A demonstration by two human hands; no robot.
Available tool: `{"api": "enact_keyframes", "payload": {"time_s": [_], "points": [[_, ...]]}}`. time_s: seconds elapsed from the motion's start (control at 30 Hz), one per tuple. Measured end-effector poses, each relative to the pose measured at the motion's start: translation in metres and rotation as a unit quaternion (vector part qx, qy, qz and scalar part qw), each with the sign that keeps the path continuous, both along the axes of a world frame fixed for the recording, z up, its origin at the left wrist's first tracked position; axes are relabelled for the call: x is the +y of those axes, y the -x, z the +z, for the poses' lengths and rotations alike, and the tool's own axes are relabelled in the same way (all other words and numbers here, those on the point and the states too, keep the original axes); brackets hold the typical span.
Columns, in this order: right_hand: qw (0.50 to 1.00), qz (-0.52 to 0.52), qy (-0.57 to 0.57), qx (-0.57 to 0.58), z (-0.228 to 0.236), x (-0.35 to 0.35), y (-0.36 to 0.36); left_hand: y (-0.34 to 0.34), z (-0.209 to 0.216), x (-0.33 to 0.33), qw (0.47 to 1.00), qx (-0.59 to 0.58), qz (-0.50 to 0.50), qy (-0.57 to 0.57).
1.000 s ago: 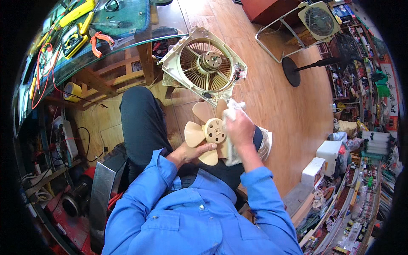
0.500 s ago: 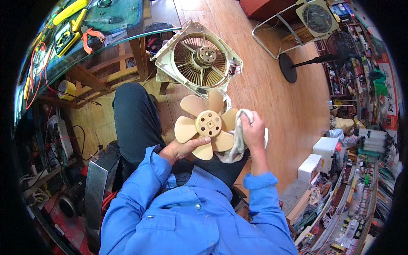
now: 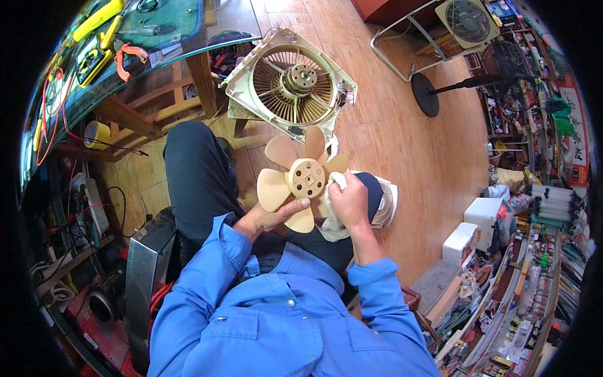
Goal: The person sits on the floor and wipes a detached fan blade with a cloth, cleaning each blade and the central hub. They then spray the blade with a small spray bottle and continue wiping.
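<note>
A cream plastic fan blade [image 3: 307,178] with several rounded blades and a holed round hub is held over my lap. My left hand [image 3: 274,215] grips it by a lower blade, the thumb lying on the front near the hub. Bunched in my right hand [image 3: 350,199] is a whitish cloth [image 3: 333,227], pressed against the blades on the right side. The fingers of that hand are curled, and the cloth partly hides a right-hand blade. Beyond the fan blade lies a cream fan housing [image 3: 246,94] with a round grille and a motor [image 3: 301,80] at its centre.
On the left, a glass-topped bench [image 3: 173,53] carries orange-handled pliers [image 3: 130,61] and a yellow meter [image 3: 95,60]. A black stand fan [image 3: 465,85] and a box fan [image 3: 465,22] stand at far right. Another white fan part [image 3: 385,204] lies beside my right knee. Crowded shelves [image 3: 502,301] line the right.
My right hand has moved left and inward with the cloth, from beside the fan blade onto its right blades. The white part by my knee now shows more. My left hand keeps its grip.
</note>
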State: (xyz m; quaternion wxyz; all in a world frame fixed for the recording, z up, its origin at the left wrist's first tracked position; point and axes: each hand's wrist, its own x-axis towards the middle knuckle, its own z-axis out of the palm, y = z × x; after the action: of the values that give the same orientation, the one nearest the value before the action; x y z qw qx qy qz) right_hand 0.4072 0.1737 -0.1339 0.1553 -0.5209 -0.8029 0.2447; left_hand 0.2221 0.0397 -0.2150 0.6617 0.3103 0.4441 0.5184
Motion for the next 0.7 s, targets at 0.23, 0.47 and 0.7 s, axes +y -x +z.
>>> {"api": "enact_keyframes", "payload": {"time_s": [0.23, 0.47, 0.7], "points": [[0.958, -0.241, 0.022, 0.154, -0.021, 0.036, -0.041, 0.001, 0.013, 0.002, 0.99, -0.135, 0.03, 0.032], [0.994, 0.084, -0.07, -0.006, 0.008, -0.016, 0.003, -0.011, -0.003, 0.002, 0.984, -0.164, 0.062, 0.011], [0.979, -0.185, 0.023, 0.08, -0.016, 0.04, -0.072, 0.002, 0.001, 0.001, 0.969, -0.22, 0.112, -0.03]]}}
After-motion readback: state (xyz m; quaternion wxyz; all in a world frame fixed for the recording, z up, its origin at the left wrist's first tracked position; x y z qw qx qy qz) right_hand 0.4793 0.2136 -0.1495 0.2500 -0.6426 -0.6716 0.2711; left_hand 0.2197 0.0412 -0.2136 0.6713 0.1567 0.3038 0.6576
